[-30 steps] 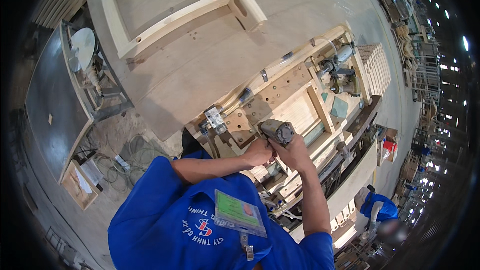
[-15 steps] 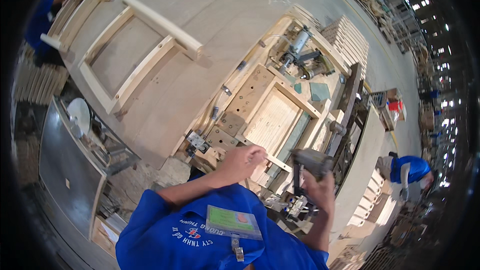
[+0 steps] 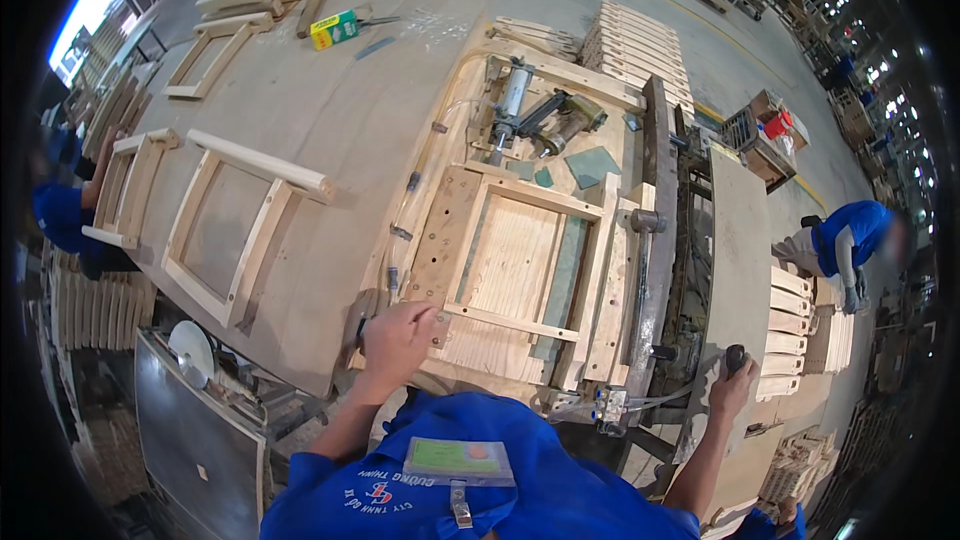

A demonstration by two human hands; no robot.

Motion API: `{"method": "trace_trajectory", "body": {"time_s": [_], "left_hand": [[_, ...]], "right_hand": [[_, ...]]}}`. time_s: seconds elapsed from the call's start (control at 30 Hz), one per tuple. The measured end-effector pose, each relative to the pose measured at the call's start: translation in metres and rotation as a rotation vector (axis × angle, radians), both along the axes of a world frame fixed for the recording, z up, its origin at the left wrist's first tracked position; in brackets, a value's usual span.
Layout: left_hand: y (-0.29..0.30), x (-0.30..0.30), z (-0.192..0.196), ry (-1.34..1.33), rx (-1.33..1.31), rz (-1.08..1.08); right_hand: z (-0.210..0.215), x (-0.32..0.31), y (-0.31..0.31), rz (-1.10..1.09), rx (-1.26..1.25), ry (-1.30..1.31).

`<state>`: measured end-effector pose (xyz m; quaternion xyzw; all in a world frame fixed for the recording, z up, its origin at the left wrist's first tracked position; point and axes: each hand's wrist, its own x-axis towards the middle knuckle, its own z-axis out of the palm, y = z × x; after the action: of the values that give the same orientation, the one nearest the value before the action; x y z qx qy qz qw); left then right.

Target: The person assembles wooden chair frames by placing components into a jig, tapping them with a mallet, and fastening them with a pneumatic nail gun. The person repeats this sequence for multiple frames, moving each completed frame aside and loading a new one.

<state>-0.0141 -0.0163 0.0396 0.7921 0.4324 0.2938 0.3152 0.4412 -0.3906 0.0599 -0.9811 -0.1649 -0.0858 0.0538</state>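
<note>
My left hand [image 3: 398, 342] is closed, its fingers curled together over the near left corner of the wooden jig [image 3: 435, 235]. Whatever it may hold is too small to make out. Off to the right, my right hand [image 3: 732, 390] grips a dark tool [image 3: 736, 358] above a long board [image 3: 738, 240]; only the tool's rounded end shows. Between the hands, a pale wooden frame [image 3: 512, 322] lies in the jig, around a light wood panel [image 3: 505, 270]. Beyond it are a pneumatic cylinder [image 3: 515, 90] and a nail gun [image 3: 572, 125].
An assembled wooden frame [image 3: 255, 250] lies on the table at left, with a green and yellow box [image 3: 335, 29] farther back. Slats are stacked [image 3: 632, 50] beyond the jig. One co-worker [image 3: 850, 240] bends at the right; another [image 3: 65, 205] stands at the far left.
My right hand has moved from beside the jig out to the right, with the dark tool. The left hand has shifted left, away from the frame's near rail. The view has turned.
</note>
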Motion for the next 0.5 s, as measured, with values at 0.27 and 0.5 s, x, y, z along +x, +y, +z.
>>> {"method": "trace_trajectory", "body": {"time_s": [0.27,0.5], "left_hand": [[-0.004,-0.027,-0.040,-0.133,-0.544,0.130],[-0.031,-0.012,-0.020,0.176,-0.138,-0.041]], "right_hand": [[-0.036,-0.008,-0.033,0.074,0.020,-0.076],[-0.035,-0.115,0.033,0.298,0.619,0.375]]}}
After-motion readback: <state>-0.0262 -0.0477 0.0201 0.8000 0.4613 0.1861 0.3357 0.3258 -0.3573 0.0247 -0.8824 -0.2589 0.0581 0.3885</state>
